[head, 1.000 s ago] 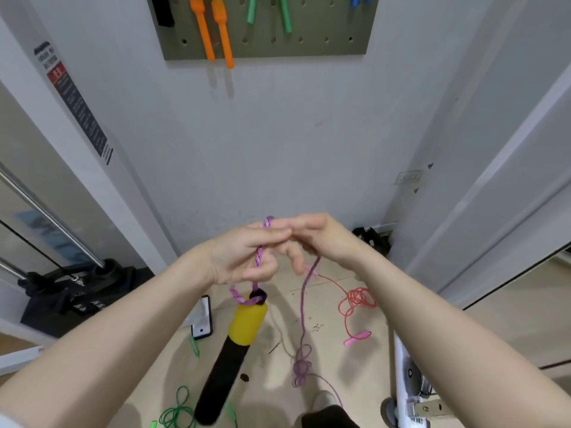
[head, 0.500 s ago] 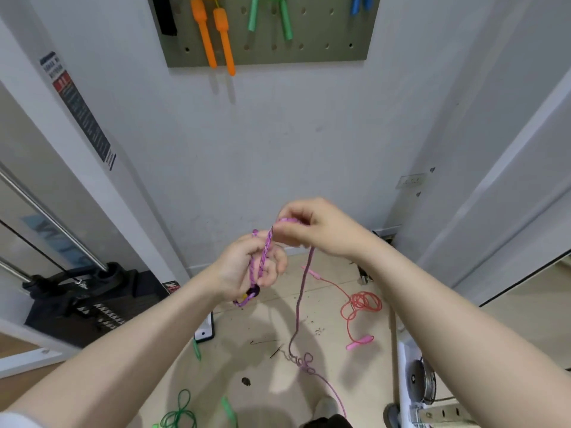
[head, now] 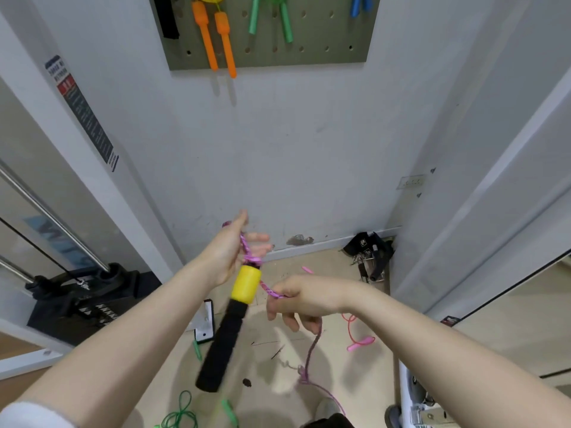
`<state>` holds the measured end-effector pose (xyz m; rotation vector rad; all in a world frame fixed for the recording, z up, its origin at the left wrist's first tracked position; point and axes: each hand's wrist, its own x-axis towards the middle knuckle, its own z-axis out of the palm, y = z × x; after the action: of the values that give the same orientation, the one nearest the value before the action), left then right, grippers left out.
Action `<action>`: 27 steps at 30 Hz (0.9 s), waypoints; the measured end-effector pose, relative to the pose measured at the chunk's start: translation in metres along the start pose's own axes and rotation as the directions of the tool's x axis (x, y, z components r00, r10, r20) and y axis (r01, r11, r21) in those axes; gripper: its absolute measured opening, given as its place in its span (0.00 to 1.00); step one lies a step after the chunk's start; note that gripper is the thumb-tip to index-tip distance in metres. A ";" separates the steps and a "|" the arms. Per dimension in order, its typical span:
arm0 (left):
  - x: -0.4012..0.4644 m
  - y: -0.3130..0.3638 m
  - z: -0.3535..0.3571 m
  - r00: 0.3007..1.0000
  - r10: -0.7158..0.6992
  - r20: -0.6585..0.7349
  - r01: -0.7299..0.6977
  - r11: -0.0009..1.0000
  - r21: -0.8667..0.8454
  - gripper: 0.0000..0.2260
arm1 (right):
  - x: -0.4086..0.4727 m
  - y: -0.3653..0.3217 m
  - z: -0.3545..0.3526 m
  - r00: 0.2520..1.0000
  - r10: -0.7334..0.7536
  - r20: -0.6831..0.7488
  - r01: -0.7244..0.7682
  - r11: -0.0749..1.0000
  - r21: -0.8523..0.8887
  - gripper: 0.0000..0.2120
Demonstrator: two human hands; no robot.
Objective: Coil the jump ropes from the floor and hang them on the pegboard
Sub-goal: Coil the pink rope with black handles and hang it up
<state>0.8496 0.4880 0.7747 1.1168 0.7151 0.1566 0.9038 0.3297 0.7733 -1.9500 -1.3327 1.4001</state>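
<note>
A: Two hands at mid-frame: left hand (head: 230, 253) grips the purple rope (head: 247, 250), its handle (head: 227, 325) dangling; right hand (head: 301, 299) pinches it.

B: Limp cord, I reckon; hold near the handle.

**Lighting and picture quality, head view**

Light: bright, even, indoor, from above. Wall (head: 278, 149): pale grey, evenly lit, no glare. Shadows: soft ones fall just below the orange handles (head: 216, 41) on the wall; broad, faint ones of the arms lie on the floor (head: 272, 344). Blur: left hand (head: 230, 251) smeared at the fingertips; purple rope (head: 310, 350) blurred below the right hand (head: 304, 299). Distortion: wide-angle; door frames and rails bow at both edges. Fine detail soft throughout.
</note>
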 end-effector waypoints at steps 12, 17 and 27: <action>-0.044 0.012 0.026 0.671 -0.105 0.734 0.134 0.991 0.020 0.46 | 0.004 -0.004 -0.034 0.776 -0.014 -0.631 0.250 0.925 0.287 0.09; -0.021 0.004 0.024 0.940 -0.002 0.341 0.002 1.000 0.001 0.37 | 0.001 -0.008 -0.005 0.930 -0.012 -0.367 0.051 0.994 0.096 0.17; -0.038 0.001 0.017 0.754 -0.418 0.507 0.102 0.837 0.537 0.50 | -0.017 -0.022 -0.054 0.739 -0.157 -0.655 0.337 0.928 0.158 0.09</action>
<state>0.8309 0.4583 0.7968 1.4194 0.3135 -0.6574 0.9407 0.3370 0.8216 -1.7404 -0.9646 0.6408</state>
